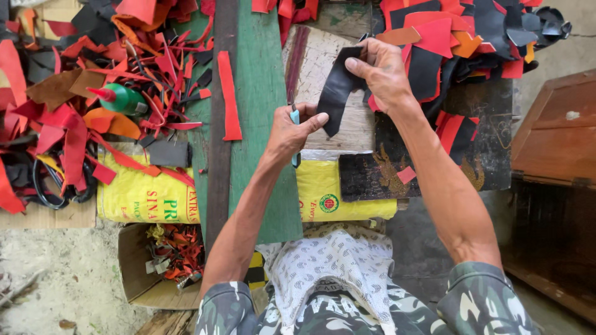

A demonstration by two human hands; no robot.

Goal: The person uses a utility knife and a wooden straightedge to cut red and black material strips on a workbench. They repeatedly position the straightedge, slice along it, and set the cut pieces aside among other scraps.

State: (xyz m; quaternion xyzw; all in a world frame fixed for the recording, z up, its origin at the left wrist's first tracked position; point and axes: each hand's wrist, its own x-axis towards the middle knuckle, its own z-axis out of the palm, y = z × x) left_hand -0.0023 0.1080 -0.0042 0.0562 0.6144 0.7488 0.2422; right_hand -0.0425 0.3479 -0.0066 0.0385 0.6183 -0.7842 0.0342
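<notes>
My right hand (382,71) pinches the top of a black leather strip (337,90), which hangs over the wooden board (357,127). Just below it, my left hand (290,131) is closed around a blue-handled cutting tool (295,116), probably scissors. The thumb reaches toward the lower end of the strip. The tool's blades are hidden by the hand and I cannot see whether they touch the leather.
Red, orange and black leather scraps lie heaped at left (74,99) and top right (459,37). A green glue bottle (123,99) lies among them. There is a green plank (261,93), a yellow sack (149,195), a cardboard box of offcuts (133,273) and a wooden crate (555,136) at right.
</notes>
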